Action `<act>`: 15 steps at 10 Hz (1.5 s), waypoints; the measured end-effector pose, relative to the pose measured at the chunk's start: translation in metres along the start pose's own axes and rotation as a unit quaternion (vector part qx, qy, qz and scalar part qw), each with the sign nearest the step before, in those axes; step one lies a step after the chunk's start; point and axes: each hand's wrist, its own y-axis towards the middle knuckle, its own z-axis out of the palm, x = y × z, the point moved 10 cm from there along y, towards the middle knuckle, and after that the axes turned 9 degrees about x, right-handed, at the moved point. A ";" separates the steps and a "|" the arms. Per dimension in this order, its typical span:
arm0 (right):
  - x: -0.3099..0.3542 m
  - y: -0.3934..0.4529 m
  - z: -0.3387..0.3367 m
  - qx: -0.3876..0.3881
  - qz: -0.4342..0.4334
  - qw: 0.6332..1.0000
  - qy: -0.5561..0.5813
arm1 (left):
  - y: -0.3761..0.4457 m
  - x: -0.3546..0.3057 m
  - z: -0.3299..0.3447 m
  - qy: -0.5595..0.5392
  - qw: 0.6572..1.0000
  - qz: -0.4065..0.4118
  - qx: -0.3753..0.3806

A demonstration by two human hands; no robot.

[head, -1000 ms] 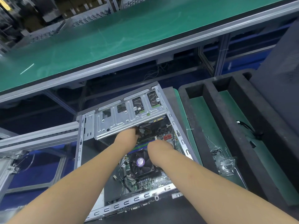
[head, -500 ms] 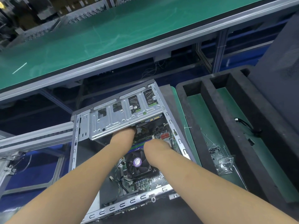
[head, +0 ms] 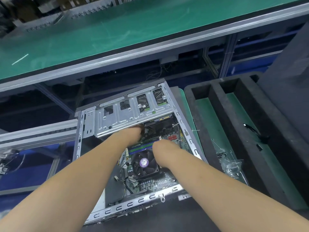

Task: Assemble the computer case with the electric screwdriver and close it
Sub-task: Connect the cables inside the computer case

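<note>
- Case (head: 87, 131) lies open on its side on the worktop (head: 182, 97), directly ahead of both hands; its long axis runs away from the person, tilted slightly right.
- Drive cage (head: 127, 116) spans the far end, crosswise to that axis.
- Left hand (head: 132, 133) reaches under the cage's near edge. Fingers are hidden beneath it; their state cannot be told.
- Right hand (head: 160, 146) sits over the memory slots, just beyond the fan (head: 144, 163). Fingers point down out of sight; their state cannot be told.
- Left hand is nearer the cage; any cage move likely starts there.
- No screwdriver is visible. Foam tray (head: 215, 104) stands right of the case.
</note>
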 end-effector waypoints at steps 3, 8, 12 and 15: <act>-0.001 -0.002 -0.002 -0.001 0.010 1.000 0.005 | 0.003 0.003 0.012 0.008 0.999 0.036 -0.006; -0.003 -0.002 -0.003 0.000 0.020 1.000 0.009 | 0.010 -0.004 0.014 0.066 0.997 0.028 0.007; 0.000 -0.018 -0.028 -0.034 0.019 0.999 0.003 | -0.043 -0.028 0.001 -0.004 0.997 0.015 -0.081; -0.009 -0.077 -0.097 -0.098 -0.113 0.986 0.078 | -0.122 -0.076 -0.042 -0.139 0.987 0.056 -0.057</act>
